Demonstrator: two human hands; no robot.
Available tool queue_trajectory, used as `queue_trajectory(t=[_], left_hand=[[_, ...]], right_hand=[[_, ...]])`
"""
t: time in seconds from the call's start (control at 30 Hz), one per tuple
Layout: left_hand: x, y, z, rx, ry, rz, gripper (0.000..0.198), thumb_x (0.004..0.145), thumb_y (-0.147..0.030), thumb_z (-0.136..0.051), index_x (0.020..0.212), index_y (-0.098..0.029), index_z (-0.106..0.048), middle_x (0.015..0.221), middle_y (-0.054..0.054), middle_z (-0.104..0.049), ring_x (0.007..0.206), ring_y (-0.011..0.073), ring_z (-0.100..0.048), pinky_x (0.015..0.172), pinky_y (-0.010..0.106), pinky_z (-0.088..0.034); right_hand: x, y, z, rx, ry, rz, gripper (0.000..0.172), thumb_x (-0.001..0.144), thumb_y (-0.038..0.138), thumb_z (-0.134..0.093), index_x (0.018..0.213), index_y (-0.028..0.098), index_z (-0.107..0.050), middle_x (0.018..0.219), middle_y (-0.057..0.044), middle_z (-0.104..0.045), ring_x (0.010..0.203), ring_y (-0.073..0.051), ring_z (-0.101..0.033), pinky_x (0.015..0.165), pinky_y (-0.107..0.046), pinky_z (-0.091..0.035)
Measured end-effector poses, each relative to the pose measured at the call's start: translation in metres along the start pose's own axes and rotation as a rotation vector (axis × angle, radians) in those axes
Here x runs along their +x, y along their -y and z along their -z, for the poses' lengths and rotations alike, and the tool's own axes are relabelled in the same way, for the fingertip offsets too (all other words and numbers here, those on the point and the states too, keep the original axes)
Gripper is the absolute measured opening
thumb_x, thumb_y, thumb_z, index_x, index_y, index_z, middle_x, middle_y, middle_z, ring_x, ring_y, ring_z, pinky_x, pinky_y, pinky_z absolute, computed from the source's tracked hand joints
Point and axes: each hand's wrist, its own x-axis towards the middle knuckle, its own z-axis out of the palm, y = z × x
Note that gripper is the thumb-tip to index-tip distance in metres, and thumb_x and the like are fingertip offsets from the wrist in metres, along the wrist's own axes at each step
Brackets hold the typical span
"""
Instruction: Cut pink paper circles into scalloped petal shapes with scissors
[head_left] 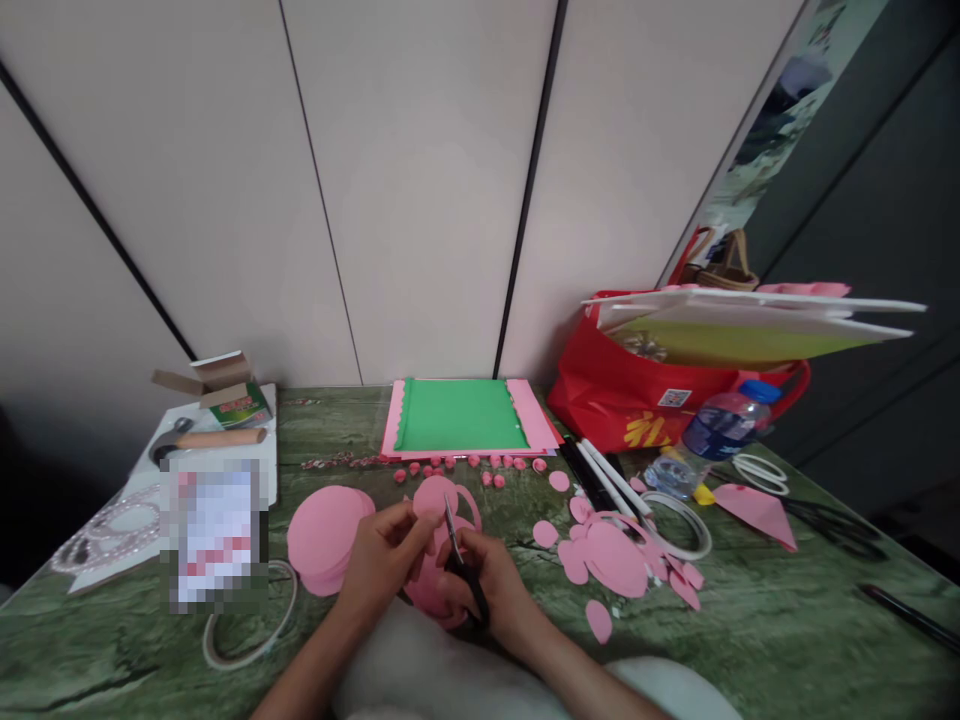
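My left hand [379, 565] is closed on a pink paper piece [435, 497], pinching its lower edge near the table's front middle. My right hand [491, 585] is wrapped round the black handles of small scissors [459, 560], whose blades point up into the pink paper. A stack of large pink paper circles [322, 535] lies just left of my left hand. Cut pink ovals and scraps [611, 555] lie to the right of my right hand.
The green marbled table [787, 630] holds green and pink sheets [459, 415] at the back, a red bag [637, 395] with boards, a water bottle [716, 425], white markers [611, 480], tape rings [251, 625], black scissors [832, 520] at right, and a small box [221, 385] at left.
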Motion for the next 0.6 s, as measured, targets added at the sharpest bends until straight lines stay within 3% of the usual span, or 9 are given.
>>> queue_trajectory(t=[0.2, 0.43, 0.6], left_hand=[[-0.0007, -0.0021, 0.0003, 0.030, 0.003, -0.012, 0.040, 0.072, -0.045, -0.056, 0.045, -0.016, -0.050, 0.032, -0.006, -0.042, 0.030, 0.0056, -0.034, 0.032, 0.017, -0.023], [0.0010, 0.0060, 0.0025, 0.045, 0.169, 0.028, 0.038, 0.071, -0.045, -0.058, 0.048, -0.016, -0.050, 0.037, -0.006, -0.044, 0.032, 0.0055, -0.036, 0.032, 0.017, -0.024], [0.0016, 0.0029, 0.0017, 0.051, 0.147, 0.040, 0.036, 0.070, -0.045, -0.058, 0.049, -0.015, -0.051, 0.037, -0.006, -0.043, 0.032, 0.0053, -0.035, 0.032, 0.017, -0.024]], right_hand=[[-0.0014, -0.0006, -0.0013, 0.038, 0.054, -0.028, 0.035, 0.053, 0.035, -0.077, 0.067, 0.019, -0.048, 0.041, 0.009, -0.048, 0.033, -0.008, -0.040, 0.033, -0.017, -0.031], [0.0027, -0.0004, -0.0008, -0.016, 0.020, 0.155, 0.038, 0.053, 0.035, -0.079, 0.074, 0.020, -0.051, 0.057, 0.006, -0.052, 0.047, -0.009, -0.043, 0.043, -0.020, -0.034], [0.0047, -0.0046, 0.0013, -0.049, 0.004, 0.173, 0.039, 0.052, 0.038, -0.079, 0.074, 0.021, -0.051, 0.059, 0.005, -0.050, 0.051, -0.010, -0.041, 0.046, -0.020, -0.033]])
